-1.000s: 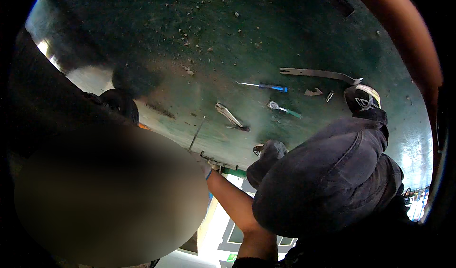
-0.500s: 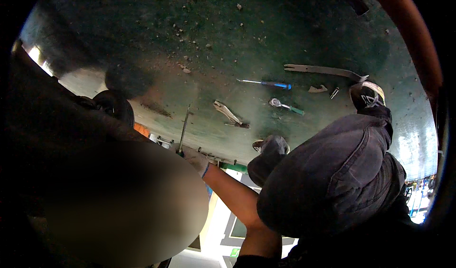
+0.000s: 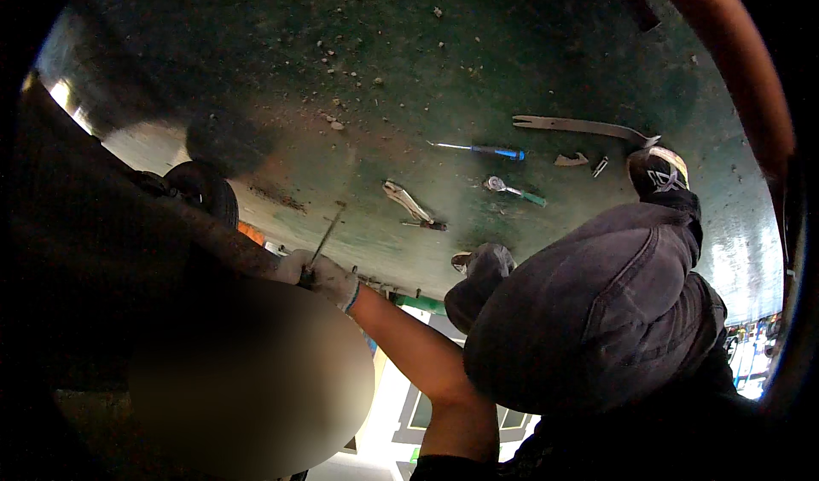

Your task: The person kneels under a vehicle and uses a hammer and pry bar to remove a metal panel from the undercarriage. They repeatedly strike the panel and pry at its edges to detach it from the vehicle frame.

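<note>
My left hand [image 3: 333, 281], in a pale glove with a blue-edged cuff, is closed around the dark lower end of a slim rod-shaped tool [image 3: 322, 240]. Its thin shaft points up and slightly right over the floor; its exact kind is not clear. The bare forearm bends at the elbow left of my knees. A large blurred oval hides what lies just below the hand. My right hand is not in view. Nearest to the tool on the floor are metal pliers [image 3: 408, 198], with a small dark-ended piece [image 3: 425, 224] beside them.
The green floor holds a blue-handled pick [image 3: 490, 152], a green-handled ratchet [image 3: 514, 191], a flat pry bar [image 3: 589, 126], and two small metal pieces [image 3: 571, 159]. Grit [image 3: 335, 125] is scattered farther up. My shoe [image 3: 659, 172] touches the pry bar. A reddish-brown curved form [image 3: 738, 72] follows the right rim.
My left hand has moved left and slightly up with the rod-shaped tool, which now leans more to the right. More of the glove shows. The floor tools have stayed put.
</note>
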A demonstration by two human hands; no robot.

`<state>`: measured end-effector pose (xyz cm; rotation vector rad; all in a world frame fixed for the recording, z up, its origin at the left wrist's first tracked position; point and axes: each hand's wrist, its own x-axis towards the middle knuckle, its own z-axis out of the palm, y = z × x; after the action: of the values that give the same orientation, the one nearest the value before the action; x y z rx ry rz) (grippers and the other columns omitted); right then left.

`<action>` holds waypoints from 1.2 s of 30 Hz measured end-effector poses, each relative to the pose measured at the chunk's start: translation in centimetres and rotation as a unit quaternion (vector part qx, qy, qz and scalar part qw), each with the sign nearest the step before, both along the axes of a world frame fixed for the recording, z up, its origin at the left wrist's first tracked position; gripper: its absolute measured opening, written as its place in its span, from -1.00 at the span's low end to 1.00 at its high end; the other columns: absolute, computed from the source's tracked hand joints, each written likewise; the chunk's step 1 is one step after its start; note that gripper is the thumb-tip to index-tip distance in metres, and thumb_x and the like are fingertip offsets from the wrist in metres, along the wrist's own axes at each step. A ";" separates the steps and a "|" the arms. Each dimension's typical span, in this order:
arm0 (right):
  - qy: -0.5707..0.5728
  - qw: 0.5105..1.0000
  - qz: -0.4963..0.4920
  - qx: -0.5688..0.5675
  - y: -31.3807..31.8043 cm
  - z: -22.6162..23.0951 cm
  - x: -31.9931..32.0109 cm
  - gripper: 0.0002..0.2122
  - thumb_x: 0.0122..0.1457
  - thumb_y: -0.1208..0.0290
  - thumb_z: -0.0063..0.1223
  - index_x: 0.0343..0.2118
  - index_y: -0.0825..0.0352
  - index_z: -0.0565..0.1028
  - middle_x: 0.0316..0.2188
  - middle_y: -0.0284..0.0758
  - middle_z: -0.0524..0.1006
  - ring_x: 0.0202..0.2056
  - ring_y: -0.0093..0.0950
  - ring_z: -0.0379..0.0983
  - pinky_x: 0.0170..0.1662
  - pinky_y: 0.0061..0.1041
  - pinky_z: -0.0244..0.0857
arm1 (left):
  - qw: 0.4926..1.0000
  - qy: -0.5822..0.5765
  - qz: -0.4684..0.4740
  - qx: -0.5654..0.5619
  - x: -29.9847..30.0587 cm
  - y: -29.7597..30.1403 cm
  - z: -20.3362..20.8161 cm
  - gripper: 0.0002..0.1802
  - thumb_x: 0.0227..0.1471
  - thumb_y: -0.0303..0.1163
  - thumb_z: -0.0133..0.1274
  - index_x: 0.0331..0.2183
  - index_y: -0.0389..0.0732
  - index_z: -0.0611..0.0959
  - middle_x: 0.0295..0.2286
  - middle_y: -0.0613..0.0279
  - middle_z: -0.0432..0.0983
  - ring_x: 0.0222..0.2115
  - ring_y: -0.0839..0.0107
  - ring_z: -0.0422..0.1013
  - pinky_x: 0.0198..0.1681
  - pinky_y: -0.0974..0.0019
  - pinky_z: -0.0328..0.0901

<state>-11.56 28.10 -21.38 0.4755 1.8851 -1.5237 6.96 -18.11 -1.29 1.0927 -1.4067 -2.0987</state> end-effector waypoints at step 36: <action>0.058 0.998 -0.011 0.034 0.4 3.1 1.2 -0.82 0.19 0.31 0.05 -0.29 0.33 0.48 -0.59 -0.34 0.48 -0.64 -0.48 0.43 -0.59 -0.42 0.35 | 0.900 0.100 -0.306 0.293 -8.6 14.2 -5.1 -0.84 0.15 -0.32 0.15 -0.31 -0.21 0.59 -0.51 0.24 0.45 -0.55 0.37 0.31 -0.48 0.27 0.18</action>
<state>-10.38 28.48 -18.32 0.4487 2.0337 -1.5347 -1.69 -3.93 -6.42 0.6090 -1.1303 -3.1278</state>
